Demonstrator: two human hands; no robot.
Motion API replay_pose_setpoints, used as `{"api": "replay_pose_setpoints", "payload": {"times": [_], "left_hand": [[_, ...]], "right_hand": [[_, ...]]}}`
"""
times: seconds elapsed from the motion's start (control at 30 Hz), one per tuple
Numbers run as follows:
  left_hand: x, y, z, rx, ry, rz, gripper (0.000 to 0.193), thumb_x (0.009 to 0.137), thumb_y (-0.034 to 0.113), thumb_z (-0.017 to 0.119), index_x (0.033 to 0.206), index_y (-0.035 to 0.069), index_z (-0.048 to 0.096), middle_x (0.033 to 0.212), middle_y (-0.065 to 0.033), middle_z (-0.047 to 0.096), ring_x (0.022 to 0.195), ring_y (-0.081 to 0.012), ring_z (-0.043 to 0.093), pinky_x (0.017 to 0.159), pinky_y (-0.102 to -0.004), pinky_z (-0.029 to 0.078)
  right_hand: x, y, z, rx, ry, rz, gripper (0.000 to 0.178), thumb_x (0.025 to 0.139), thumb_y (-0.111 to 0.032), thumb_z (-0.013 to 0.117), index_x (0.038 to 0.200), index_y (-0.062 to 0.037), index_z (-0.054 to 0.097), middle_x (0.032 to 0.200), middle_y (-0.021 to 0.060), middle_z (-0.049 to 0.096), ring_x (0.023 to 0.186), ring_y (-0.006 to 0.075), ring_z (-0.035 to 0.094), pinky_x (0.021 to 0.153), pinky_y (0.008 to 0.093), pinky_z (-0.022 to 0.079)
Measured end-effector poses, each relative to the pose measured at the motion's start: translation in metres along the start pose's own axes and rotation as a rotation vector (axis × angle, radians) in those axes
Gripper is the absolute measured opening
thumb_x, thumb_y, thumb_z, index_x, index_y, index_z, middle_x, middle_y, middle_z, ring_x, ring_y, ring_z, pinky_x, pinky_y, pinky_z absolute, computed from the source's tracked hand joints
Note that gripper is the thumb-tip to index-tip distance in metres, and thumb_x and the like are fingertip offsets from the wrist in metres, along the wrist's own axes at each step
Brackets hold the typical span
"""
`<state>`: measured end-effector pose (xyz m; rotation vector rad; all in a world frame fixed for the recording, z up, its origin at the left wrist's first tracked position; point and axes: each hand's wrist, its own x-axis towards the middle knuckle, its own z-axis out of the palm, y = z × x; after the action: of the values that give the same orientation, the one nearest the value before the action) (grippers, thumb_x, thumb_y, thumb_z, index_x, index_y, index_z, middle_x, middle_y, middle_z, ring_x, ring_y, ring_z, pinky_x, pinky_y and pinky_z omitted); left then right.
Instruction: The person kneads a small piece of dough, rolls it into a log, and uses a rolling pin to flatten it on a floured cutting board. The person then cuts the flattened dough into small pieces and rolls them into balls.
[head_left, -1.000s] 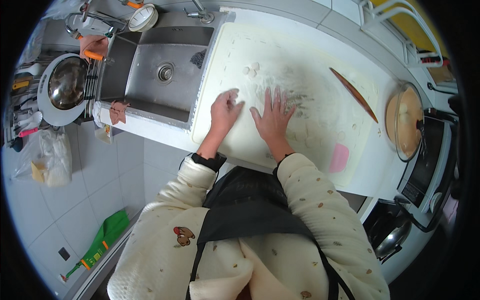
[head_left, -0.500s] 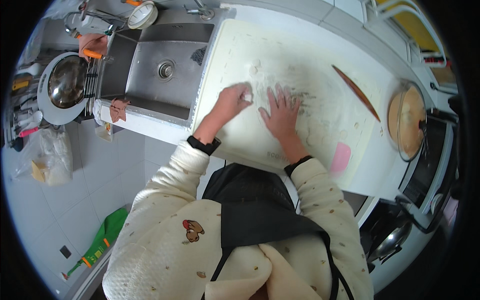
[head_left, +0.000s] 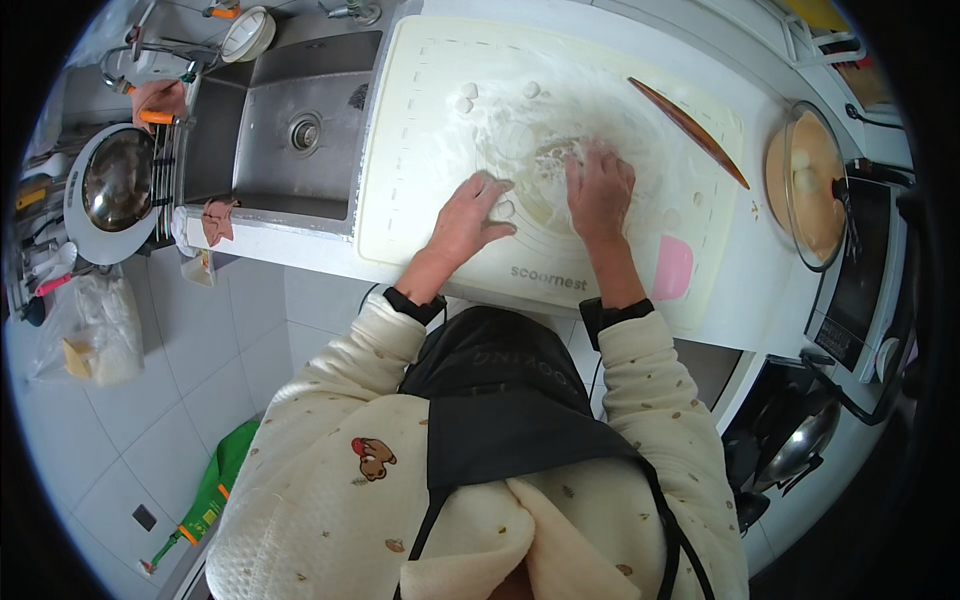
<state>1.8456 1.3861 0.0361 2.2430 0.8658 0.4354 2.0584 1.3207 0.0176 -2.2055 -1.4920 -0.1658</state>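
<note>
My left hand [head_left: 466, 222] is over the pale baking mat [head_left: 392, 165], its thumb and fingers apart around a small piece of white dough [head_left: 503, 210]. The dough seems to lie on the mat in the gap. To the right, my right hand [head_left: 603, 195] rests on the floured middle of the mat, fingers bent down and thumb apart, with its fingertips partly hidden and nothing visible in it. Beyond the hands lie a few more small dough pieces [head_left: 531, 89]. A dark wooden rolling pin [head_left: 690, 132], tapered at both ends, lies at the right.
A pink scraper [head_left: 674, 268] lies at the mat's near right. Right of the mat stands a glass bowl [head_left: 806, 190] with pale dough inside. The steel sink [head_left: 270, 135] adjoins on the left, a brown cloth [head_left: 218, 222] on its front edge.
My left hand has opened around the dough piece it pinched. My right hand has gone from flat and spread to bent, farther from the left. The whole view has shifted.
</note>
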Motion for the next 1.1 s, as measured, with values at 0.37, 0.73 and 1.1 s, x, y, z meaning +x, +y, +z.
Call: {"api": "replay_pose_setpoints", "payload": {"times": [0.37, 0.73, 1.1], "left_hand": [[0.000, -0.004, 0.008, -0.208, 0.001, -0.106, 0.054, 0.069, 0.005, 0.085, 0.119, 0.006, 0.064, 0.097, -0.0073, 0.063, 0.077, -0.0203, 0.061, 0.072, -0.0317, 0.053], [0.006, -0.058, -0.046, -0.272, 0.121, -0.493, 0.042, 0.074, 0.011, 0.082, 0.112, 0.004, 0.066, 0.086, -0.0080, 0.064, 0.071, -0.0237, 0.061, 0.068, -0.0340, 0.052], [0.113, -0.076, -0.026, 0.159, 0.219, -0.243, 0.039, 0.073, 0.032, 0.084, 0.091, 0.006, 0.062, 0.083, -0.0116, 0.061, 0.083, -0.0324, 0.061, 0.073, -0.0439, 0.049]], "right_hand": [[-0.010, -0.037, 0.020, 0.083, -0.004, 0.093, 0.052, 0.091, -0.038, 0.064, 0.131, -0.0065, 0.057, 0.136, 0.0197, 0.055, 0.130, 0.0363, 0.048, 0.105, 0.0553, 0.033], [-0.019, -0.097, 0.057, -0.002, -0.389, 0.002, 0.085, 0.089, -0.061, 0.057, 0.154, -0.0135, 0.032, 0.161, 0.0180, 0.024, 0.148, 0.0404, 0.018, 0.109, 0.0747, 0.013], [-0.011, -0.101, 0.058, -0.037, -0.393, -0.040, 0.085, 0.087, -0.061, 0.059, 0.153, -0.0132, 0.035, 0.161, 0.0172, 0.024, 0.148, 0.0399, 0.019, 0.108, 0.0751, 0.014]]}}
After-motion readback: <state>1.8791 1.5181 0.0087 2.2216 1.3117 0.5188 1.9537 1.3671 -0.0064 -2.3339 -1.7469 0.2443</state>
